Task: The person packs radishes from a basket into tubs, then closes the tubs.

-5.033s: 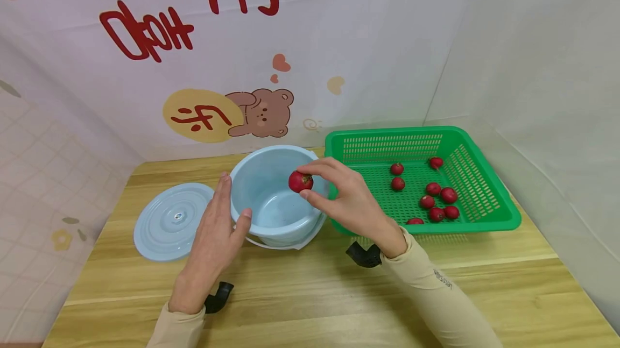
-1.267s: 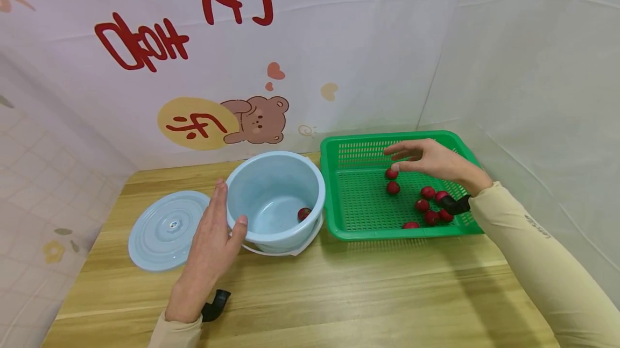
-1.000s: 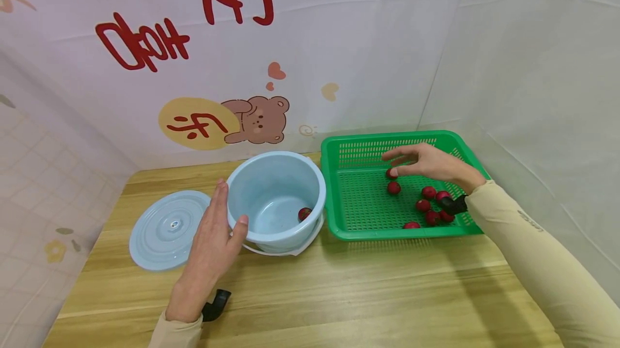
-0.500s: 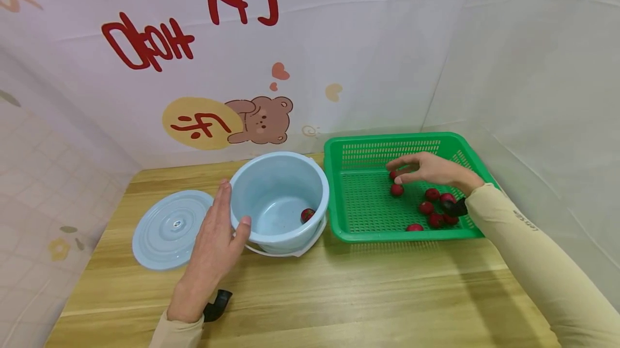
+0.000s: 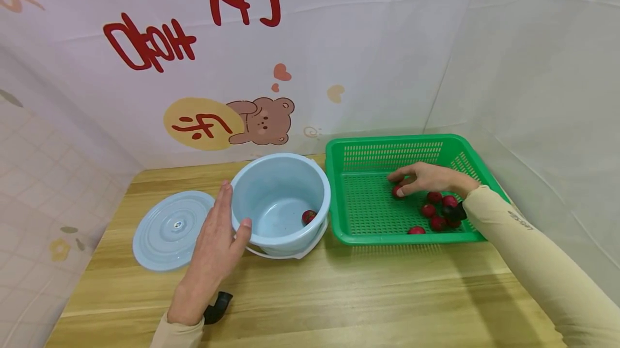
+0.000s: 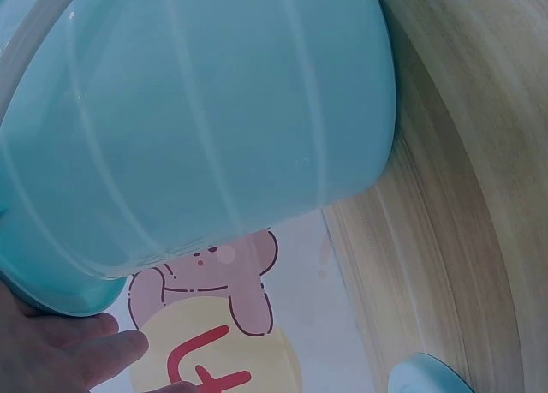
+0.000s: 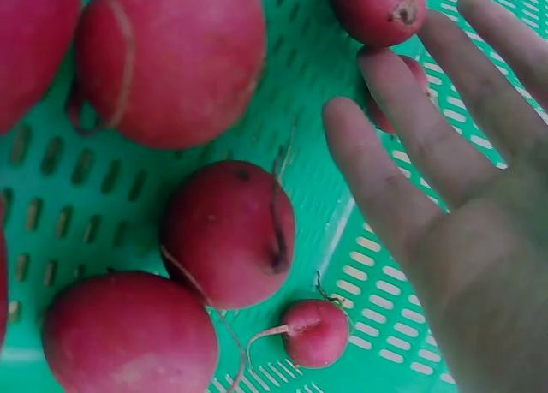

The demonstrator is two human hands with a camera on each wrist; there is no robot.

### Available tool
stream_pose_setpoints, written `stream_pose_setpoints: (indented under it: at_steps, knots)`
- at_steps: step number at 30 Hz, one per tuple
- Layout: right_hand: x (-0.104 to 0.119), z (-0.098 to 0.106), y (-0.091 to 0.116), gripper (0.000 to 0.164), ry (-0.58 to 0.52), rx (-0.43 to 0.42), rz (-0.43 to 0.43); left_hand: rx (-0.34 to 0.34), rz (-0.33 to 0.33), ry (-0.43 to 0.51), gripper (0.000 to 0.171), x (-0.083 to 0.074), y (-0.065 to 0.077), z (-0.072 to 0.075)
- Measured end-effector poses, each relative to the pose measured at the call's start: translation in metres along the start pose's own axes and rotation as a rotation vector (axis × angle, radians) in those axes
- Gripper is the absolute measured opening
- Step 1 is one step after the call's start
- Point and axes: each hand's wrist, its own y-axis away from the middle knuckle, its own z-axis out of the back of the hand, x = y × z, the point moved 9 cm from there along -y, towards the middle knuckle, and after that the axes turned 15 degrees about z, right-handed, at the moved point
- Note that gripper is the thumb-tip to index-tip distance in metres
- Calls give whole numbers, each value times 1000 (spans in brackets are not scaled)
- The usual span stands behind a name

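My left hand (image 5: 213, 246) rests against the left side of a light blue bucket (image 5: 281, 235), fingers straight and thumb at its rim. In the left wrist view, its fingers (image 6: 103, 354) lie beside the bucket's rim. One red radish (image 5: 309, 217) lies inside the bucket. Over a green basket (image 5: 358, 238), my right hand (image 5: 426, 178) reaches down with its fingers around a radish (image 5: 397, 191), partly hidden by the hand. In the right wrist view, extended fingers (image 7: 428, 145) reach beside a radish (image 7: 377, 12); the thumb is out of that view.
Several more radishes (image 5: 428, 210) lie in the right part of the basket, with one radish (image 5: 416, 230) at its front wall. The bucket's round blue lid (image 5: 167, 240) lies flat on the wooden table (image 5: 339, 299), left of my left hand. A printed cloth (image 5: 387, 57) hangs behind.
The radish my right hand held over the bucket now lies inside it. That hand has moved to the basket and lowered from the rear radish toward the one in front. My left hand stays put.
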Motion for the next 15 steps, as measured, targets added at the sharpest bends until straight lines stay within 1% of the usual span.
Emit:
stream_pose_setpoints:
  at_steps: [5, 8, 12, 15]
  knots:
    - [-3, -2, -3, 58, 20, 11, -6, -6, -9, -1, 76, 0, 0, 0]
    - [-6, -3, -5, 56, 20, 4, -24, -14, -15, -2, 76, 1, 0, 0]
    - [-6, -3, -7, 53, 13, -2, -28, -22, -20, 0, 76, 1, 0, -1]
    - [-8, -4, -9, 50, 31, 1, -27, -25, -19, 0, 76, 1, -1, -1]
